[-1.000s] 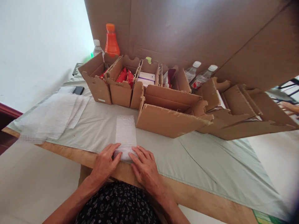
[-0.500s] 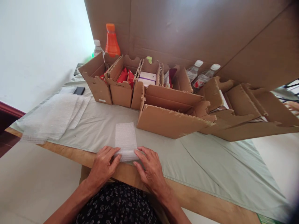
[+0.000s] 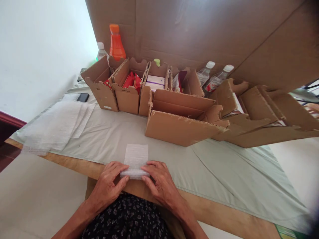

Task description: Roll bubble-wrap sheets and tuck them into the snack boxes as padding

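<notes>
A person's two bare hands worked at the front edge of a table spread with a pale green cloth (image 3: 109, 132). Between them, a narrow strip of bubble wrap (image 3: 136, 155) lay partly rolled, its roll along the table's front edge and its flat remainder stretching away toward the cardboard boxes (image 3: 179, 127). The left hand (image 3: 109, 182) gripped the roll's left end, thumb on the near side and fingertips on top; the right hand (image 3: 160, 182) held the right end the same way. Compared with a second earlier, the flat part had become much shorter, its far edge drawn well back from the nearest box, and the roll looked thicker and sat closer to the person's body. The loose stack of wrap sheets (image 3: 57, 122) at left, the dark phone (image 3: 83, 97) beside it and the boxes had stayed put.
</notes>
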Motion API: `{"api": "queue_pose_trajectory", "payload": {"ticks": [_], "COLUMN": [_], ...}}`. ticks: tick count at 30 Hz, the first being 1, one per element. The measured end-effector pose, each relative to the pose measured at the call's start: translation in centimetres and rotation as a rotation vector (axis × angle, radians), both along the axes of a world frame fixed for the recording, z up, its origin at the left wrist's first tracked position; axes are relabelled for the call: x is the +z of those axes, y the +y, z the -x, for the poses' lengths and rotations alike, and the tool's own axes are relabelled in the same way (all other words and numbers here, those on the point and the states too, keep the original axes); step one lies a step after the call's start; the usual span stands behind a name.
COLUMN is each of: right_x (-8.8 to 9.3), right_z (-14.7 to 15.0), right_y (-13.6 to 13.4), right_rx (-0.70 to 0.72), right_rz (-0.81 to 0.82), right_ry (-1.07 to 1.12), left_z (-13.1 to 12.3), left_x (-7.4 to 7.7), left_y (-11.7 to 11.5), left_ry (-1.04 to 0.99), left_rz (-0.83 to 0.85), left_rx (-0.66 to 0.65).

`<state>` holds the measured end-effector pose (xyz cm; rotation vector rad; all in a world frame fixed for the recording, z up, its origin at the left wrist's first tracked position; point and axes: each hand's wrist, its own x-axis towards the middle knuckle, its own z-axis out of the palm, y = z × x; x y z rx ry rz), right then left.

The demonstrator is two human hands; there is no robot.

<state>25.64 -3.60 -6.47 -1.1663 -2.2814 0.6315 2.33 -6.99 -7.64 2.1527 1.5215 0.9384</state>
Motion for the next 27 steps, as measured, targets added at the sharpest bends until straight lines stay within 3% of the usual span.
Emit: {"api": "queue_pose_trajectory", "payload": {"ticks": [3,7,10,13,16,19,23,27], "right_x": [0.3,-0.6,-1.5,-1.4,-0.2,0.8,0.3,-0.6], "right_z": [0.1,1.2,1.9,2.0,2.0,1.8,0.6,-0.8], "right_y": [-1.1,-0.5,0.7,1.0,-0.2,-1.7,-2.6,-2.5], "right_rx": [-0.076,-0.01,-0.037,-0.161,-0.233,-0.205,-0.303,-0.264], "right_rz": [-0.07,-0.148,-0.154,-0.064,0.13,0.283,0.247,0.503], "right_ry": [-0.062,-0.185,-0.154,0.009,0.182,0.287,0.38,0.625], "left_z": [-0.2,-0.4,-0.3,-0.6,-1.8,-3.3,-4.5,-5.4], "left_x": [-0.6,-1.2,-0.7,0.3,1.1,1.6,2.0,1.7], "left_y": [1.3,2.9,2.2,0.4,-0.6,-0.2,0.8,1.0], "left_ry": [0.055,0.057,-0.161,-0.52,-0.919,-1.172,-1.23,-1.278], "left_rz": [0.012,0.035,0.144,0.381,0.654,0.788,0.798,0.802], "left_rx": [0.079,0.233,0.357,0.451,0.333,0.174,0.164,0.083]}}
